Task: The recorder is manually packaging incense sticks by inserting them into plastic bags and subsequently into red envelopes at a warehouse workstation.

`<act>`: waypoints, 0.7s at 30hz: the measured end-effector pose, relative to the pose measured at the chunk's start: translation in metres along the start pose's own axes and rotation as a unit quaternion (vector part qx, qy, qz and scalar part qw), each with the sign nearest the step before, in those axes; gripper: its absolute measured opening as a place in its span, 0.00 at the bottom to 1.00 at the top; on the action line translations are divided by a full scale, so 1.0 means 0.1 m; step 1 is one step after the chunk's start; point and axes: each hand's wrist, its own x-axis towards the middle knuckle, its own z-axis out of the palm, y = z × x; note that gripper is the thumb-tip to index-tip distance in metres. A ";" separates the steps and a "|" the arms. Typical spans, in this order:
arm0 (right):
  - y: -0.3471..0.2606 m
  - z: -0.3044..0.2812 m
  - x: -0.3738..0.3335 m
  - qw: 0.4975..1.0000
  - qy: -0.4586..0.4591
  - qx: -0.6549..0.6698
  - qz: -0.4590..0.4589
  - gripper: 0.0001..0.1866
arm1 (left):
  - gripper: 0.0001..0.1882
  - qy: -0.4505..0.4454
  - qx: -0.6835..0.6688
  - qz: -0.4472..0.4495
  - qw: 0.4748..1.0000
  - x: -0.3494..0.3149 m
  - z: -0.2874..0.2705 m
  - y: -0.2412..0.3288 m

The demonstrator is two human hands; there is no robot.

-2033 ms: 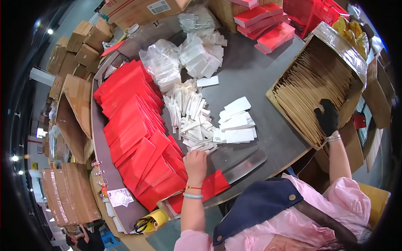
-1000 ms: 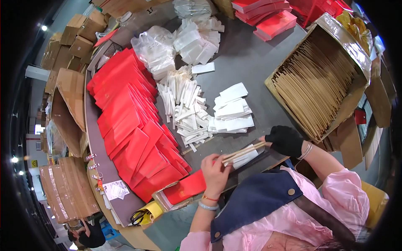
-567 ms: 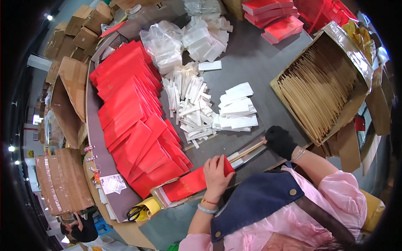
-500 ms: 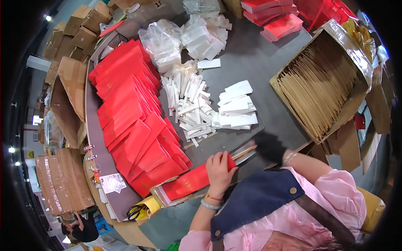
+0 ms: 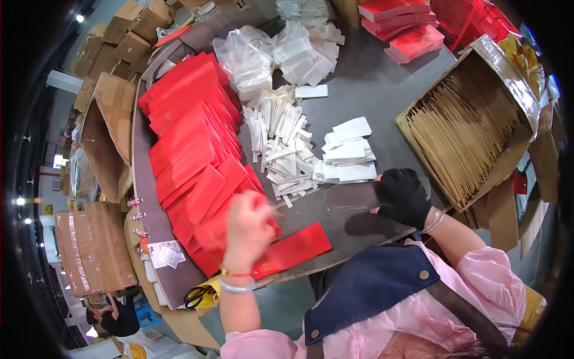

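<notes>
My left hand (image 5: 245,230), smeared by motion, is over the near end of a pile of red envelopes (image 5: 188,140). Whether its fingers hold anything is hidden by the blur. Below and right of it, a single long red envelope (image 5: 299,245) lies along the table's near edge. My right hand (image 5: 403,197), in a black fingerless glove, is curled around a flat, see-through plastic strip (image 5: 350,196). The strip sticks out on both sides of that hand, just above the table. Beyond it are stacked white paper packets (image 5: 348,152) and a heap of narrow white paper strips (image 5: 281,140).
At the right stands an open cardboard box (image 5: 412,134) packed with thin brown sheets. Plastic bags (image 5: 245,60) and red stacks (image 5: 412,42) lie at the back. Black-handled scissors (image 5: 194,297) rest by the near left corner. Far left, another person (image 5: 122,314) bends beside cartons.
My left hand has left the long red envelope and moved left to the pile. My right hand has shifted slightly right and up, with the clear strip now showing in it.
</notes>
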 end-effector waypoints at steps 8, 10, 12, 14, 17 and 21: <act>-0.13 0.09 -0.02 0.992 -0.118 -0.047 0.017 0.34 | 0.20 0.116 -0.066 -0.252 0.958 -0.55 1.37 0.68; -0.17 0.08 0.01 0.989 -0.138 -0.056 0.003 0.33 | 0.22 0.146 -0.115 -0.264 0.947 -0.61 1.54 0.64; -0.18 0.09 0.01 0.986 -0.156 -0.065 -0.012 0.33 | 0.23 0.176 -0.161 -0.274 0.932 -0.67 1.66 0.60; -0.19 0.13 0.00 0.981 -0.177 -0.077 -0.032 0.34 | 0.24 0.172 -0.217 -0.256 0.926 -0.70 1.67 0.54; -0.21 0.23 -0.01 0.974 -0.219 -0.048 -0.040 0.35 | 0.24 0.161 -0.197 -0.268 0.929 -0.69 1.63 0.58; -0.51 0.79 0.10 0.970 -0.230 0.010 -0.075 0.36 | 0.25 0.158 -0.192 -0.266 0.931 -0.62 1.60 0.61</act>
